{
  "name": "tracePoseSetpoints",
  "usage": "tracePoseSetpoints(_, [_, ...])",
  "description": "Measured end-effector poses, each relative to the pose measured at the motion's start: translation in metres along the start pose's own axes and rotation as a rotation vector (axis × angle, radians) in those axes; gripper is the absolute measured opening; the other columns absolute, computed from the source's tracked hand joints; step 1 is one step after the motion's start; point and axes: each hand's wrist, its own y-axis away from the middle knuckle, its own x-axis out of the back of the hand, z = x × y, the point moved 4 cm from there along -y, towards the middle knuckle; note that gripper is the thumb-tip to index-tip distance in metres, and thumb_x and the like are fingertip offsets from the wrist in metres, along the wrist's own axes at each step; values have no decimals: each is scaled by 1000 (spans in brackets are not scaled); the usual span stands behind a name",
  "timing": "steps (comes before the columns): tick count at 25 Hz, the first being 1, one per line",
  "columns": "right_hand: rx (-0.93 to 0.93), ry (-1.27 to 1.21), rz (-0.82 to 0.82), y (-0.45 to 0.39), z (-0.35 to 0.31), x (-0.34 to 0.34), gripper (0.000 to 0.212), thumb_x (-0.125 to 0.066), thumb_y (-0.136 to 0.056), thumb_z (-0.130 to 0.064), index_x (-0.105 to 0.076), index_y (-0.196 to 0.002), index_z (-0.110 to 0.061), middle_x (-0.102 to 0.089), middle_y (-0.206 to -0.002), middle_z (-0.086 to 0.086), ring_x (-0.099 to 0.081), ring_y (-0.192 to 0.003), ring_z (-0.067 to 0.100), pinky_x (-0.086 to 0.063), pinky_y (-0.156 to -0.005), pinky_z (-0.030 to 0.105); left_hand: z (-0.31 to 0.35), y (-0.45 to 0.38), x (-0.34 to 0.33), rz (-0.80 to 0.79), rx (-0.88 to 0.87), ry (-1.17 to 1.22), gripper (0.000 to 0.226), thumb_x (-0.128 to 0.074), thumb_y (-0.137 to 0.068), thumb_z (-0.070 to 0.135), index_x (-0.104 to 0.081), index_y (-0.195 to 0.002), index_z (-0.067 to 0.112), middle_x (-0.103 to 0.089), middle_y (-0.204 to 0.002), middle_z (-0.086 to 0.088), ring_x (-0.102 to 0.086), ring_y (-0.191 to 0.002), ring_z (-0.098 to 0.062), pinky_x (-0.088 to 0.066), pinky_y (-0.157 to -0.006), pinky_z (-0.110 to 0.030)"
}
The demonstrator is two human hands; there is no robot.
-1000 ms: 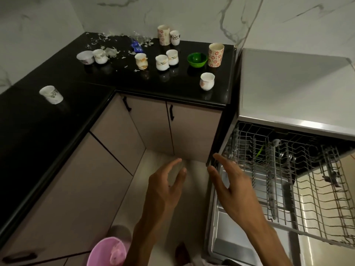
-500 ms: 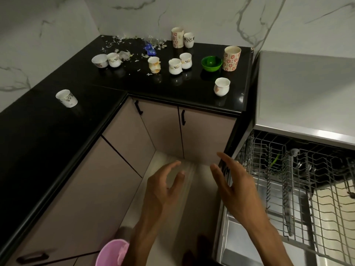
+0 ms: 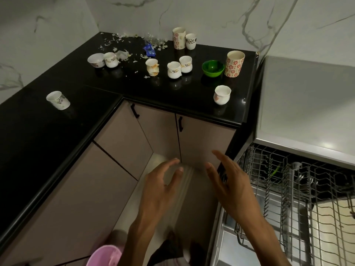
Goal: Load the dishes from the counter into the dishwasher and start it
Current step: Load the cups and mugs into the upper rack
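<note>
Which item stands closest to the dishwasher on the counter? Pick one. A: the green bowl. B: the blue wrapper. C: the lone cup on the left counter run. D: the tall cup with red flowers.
D: the tall cup with red flowers stands at the counter's right end, nearest the dishwasher.

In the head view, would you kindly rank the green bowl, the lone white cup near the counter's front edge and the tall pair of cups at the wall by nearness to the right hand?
1. Lone white cup, front edge.
2. Green bowl, mid-counter.
3. Tall pair of cups, by the wall.
Right hand hangs open below.
</note>
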Motion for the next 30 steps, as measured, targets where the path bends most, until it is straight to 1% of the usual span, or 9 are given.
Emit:
tracePoseSetpoints(5, [-48, -5, 26, -34, 11, -4, 60, -40, -94, -59, -42, -144, -27, -52, -128, -10, -48, -98, -7, -37, -78, 5, 3, -49, -11, -62, -23, 29, 47, -52, -88, 52, -59, -128, 30, -58, -130, 19, -49, -121, 9, -37, -88, 1])
tracePoseSetpoints(8, [-60, -18, 58, -71, 8, -6, 53, -43, -96, -54, -40, -143, -31, -47, -119, -18, -49, -94, -14, -36, -78, -1, 7, -94, -8, -103, -12, 42, 51, -51, -86, 55, -58, -131, 32, -57, -132, 17, -48, -114, 12, -38, -82, -2])
tracePoseSetpoints(11, [-41, 1, 106, -110, 3, -8, 48, -44, -99, -52, -41, -142, -31, -54, -122, -13, -64, -88, 2, -50, -83, 17, 11, -140, -1, -122, -38, 46, 46, -53, -90, 51, -55, -133, 34, -54, -129, 22, -45, -101, 25, -38, -79, 2])
tracePoseSetpoints(14, [-88, 4, 149, -142, 2, -15, 58, -39, -97, -60, -40, -144, -26, -59, -129, 0, -70, -90, 22, -56, -86, 37, 11, -180, 3, -141, -74, 46, 40, -56, -92, 48, -58, -129, 34, -58, -129, 20, -51, -115, 11, -44, -92, -10])
tracePoseSetpoints(16, [-101, -5, 178, -158, -1, -16, 62, -38, -96, -63, -39, -145, -26, -61, -128, 3, -69, -94, 28, -56, -87, 41, 14, -203, 4, -153, -103, 48, 35, -58, -93, 44, -60, -126, 32, -61, -126, 18, -53, -117, 5, -45, -96, -17])
tracePoseSetpoints(20, [-124, -12, 250, -184, -3, -14, 58, -42, -97, -59, -43, -144, -24, -62, -126, 2, -68, -93, 30, -55, -89, 40, 24, -234, -2, -213, -145, 66, 38, -56, -93, 43, -58, -129, 31, -57, -120, 24, -46, -105, 25, -38, -85, 0])
tracePoseSetpoints(22, [-124, -5, 271, -197, -3, -12, 56, -43, -98, -56, -44, -143, -23, -58, -135, -2, -64, -107, 21, -51, -95, 34, 30, -247, -5, -234, -134, 84, 37, -56, -93, 43, -58, -129, 31, -54, -114, 28, -44, -99, 29, -36, -77, 4])
tracePoseSetpoints(25, [-104, -5, 287, -222, 3, -4, 52, -49, -97, -48, -48, -141, -19, -57, -135, -1, -52, -124, 8, -44, -99, 15, 37, -271, -13, -233, -144, 104, 37, -58, -93, 40, -60, -128, 28, -56, -119, 22, -46, -103, 23, -37, -80, 2])
tracePoseSetpoints(30, [-97, 39, 277, -283, 39, 21, 54, -49, -95, -49, -51, -138, -15, -62, -127, 7, -60, -112, 16, -44, -85, 12, 49, -312, -35, -215, -169, 129, 36, -60, -93, 36, -62, -126, 23, -61, -126, 12, -52, -117, 6, -42, -89, -6])
